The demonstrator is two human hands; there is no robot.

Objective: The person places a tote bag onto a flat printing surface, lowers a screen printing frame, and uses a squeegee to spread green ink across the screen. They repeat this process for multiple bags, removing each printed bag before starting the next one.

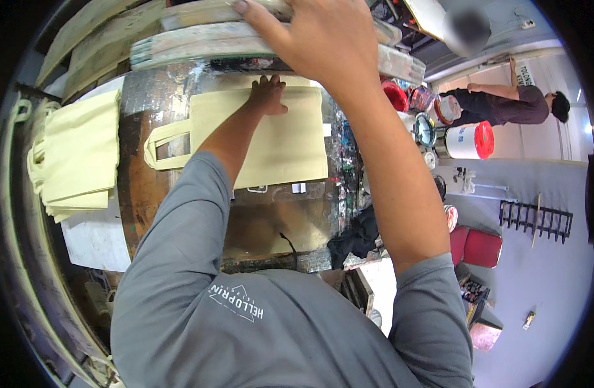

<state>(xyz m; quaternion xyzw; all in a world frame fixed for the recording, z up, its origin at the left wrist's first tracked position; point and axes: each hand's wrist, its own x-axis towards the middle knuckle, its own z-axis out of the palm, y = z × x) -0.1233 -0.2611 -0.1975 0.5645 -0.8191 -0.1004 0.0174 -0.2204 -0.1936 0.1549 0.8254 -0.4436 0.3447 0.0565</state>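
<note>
A pale yellow cloth tote bag (287,139) lies flat on a paint-stained board (271,226), its handles pointing left. My left hand (268,97) rests near the bag's upper edge, fingers spread and holding nothing. Higher up and closer to view, my right hand (329,42) reaches past the far edge with the thumb stretched to the left. Its other fingers run out of the picture. Behind that thumb is a worn, tape-covered frame bar (206,18); whether the hand grips it is hidden.
Folded yellow bags (80,152) are stacked at the left. Another paint-smeared bar (193,48) crosses the far side. Paint tubs, one white with a red lid (468,140), crowd the right, beside a dark cloth (355,239). A person (510,103) stands farther off.
</note>
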